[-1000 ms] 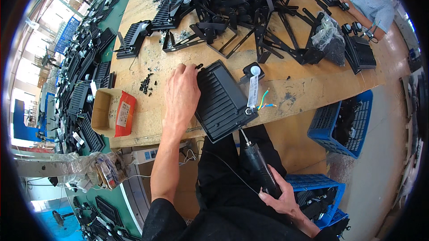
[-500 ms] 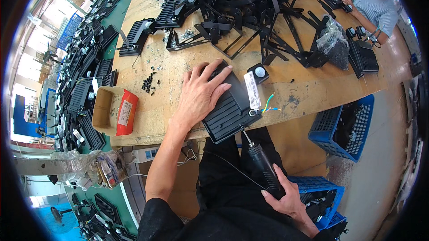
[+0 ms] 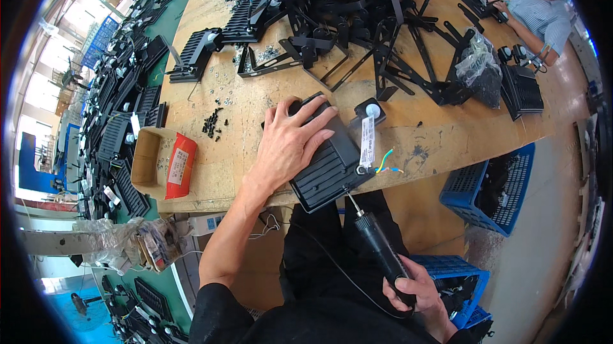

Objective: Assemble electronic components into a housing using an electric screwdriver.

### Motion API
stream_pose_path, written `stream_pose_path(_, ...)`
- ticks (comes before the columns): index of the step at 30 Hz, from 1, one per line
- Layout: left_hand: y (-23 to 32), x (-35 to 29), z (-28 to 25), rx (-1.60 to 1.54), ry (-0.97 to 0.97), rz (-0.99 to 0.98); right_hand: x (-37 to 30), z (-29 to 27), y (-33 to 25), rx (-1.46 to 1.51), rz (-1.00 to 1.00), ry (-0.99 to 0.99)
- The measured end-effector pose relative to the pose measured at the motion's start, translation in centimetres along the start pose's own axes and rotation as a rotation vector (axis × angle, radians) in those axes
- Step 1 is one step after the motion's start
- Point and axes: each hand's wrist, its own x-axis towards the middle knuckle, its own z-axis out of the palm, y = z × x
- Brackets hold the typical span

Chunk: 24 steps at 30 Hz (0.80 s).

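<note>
A black finned floodlight [image 3: 327, 173] with a sensor head [image 3: 370, 110] and white dome lies at the table's near edge. My left hand [image 3: 292, 143] rests over it, fingers curled across its top and thumb on its back, gripping it. A white label [image 3: 368, 143] and short coloured wires [image 3: 387, 162] stick out at its right side. Below the edge, my right hand [image 3: 418, 290] wraps round the handle of a black corded electric screwdriver [image 3: 378, 237]. Its bit points up to the floodlight's near edge; whether the tip sits in a screw I cannot tell.
A heap of black brackets [image 3: 383, 57] covers the table's far side. Loose black screws [image 3: 212, 124] and an open carton [image 3: 150, 159] lie left. Blue crates [image 3: 491, 197] stand right, below the table. A co-worker [image 3: 536, 12] sits at far right.
The floodlight has shifted slightly toward me and to the right, its sensor head and label turning a little. My right hand's fingers have closed further round the screwdriver, which has moved slightly lower.
</note>
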Motion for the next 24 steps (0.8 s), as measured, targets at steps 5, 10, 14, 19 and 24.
stream_pose_path(5, 0.0, 0.2, 0.2, -0.007, 0.011, 0.004, 0.5, -1.0, 0.3, 0.224, 0.028, -0.117)
stream_pose_path(10, 0.1, 0.3, 0.0, -0.004, 0.014, 0.016, 1.4, -2.6, 0.2, 0.462, 0.13, -0.294)
stream_pose_path(14, -0.1, 0.2, -0.3, -0.039, -0.029, 0.027, 1.4, -2.3, 0.7, 0.683, 0.152, -0.446)
stream_pose_path(19, -1.4, 1.0, -2.0, -0.149, -0.15, 0.119, -0.6, -1.1, 0.2, -0.943, -0.431, 0.116)
stream_pose_path(24, -1.5, 1.3, -3.7, -0.282, -0.268, 0.171, -2.4, -2.1, -0.5, -0.627, -0.147, 0.171)
